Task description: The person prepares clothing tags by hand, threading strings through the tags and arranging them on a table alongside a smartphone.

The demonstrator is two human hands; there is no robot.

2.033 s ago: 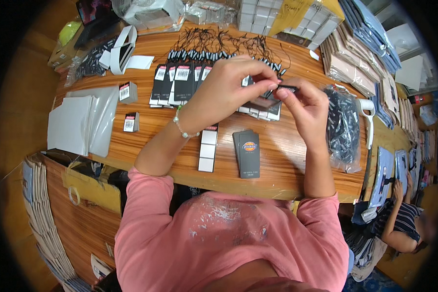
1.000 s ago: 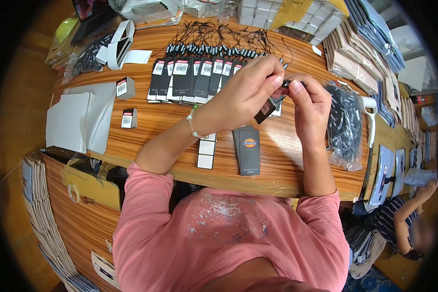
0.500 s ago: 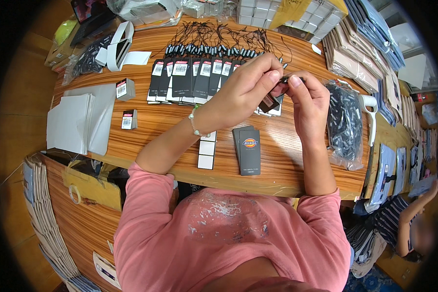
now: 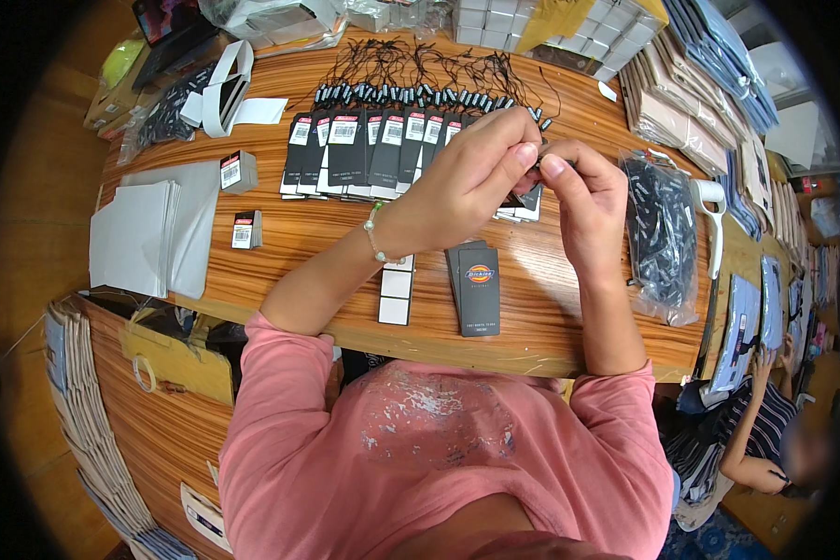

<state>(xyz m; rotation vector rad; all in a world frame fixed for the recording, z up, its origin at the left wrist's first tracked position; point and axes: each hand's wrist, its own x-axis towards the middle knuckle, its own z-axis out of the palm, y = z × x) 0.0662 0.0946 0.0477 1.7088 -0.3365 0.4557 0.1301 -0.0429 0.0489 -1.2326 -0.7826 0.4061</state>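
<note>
Both hands meet over the right end of a fanned row of black hang tags (image 4: 343, 154) with corded ends. My left hand (image 4: 467, 182) is closed in a pinch, with part of a dark hang tag (image 4: 519, 199) showing beneath its fingers. Close beside it, my right hand (image 4: 590, 201) pinches a small black piece (image 4: 569, 164), seemingly the end of a tag cord. My fingers hide most of both. Nearer me lie a small pile of dark grey tags (image 4: 479, 303) and a strip of white labels (image 4: 395, 303).
At left stand two small stacks of barcode labels (image 4: 244, 231) beside white sheets (image 4: 131, 238). A clear bag of black cords (image 4: 661, 238) and a white-handled tool (image 4: 709, 210) lie at right. Folded garments (image 4: 677, 103) are piled beyond; a co-worker (image 4: 756, 420) sits lower right.
My hands have drawn closer and dropped slightly, and the pinched black piece sits lower. Less of the dark tag shows now. At right, the co-worker's arms have moved to the garments.
</note>
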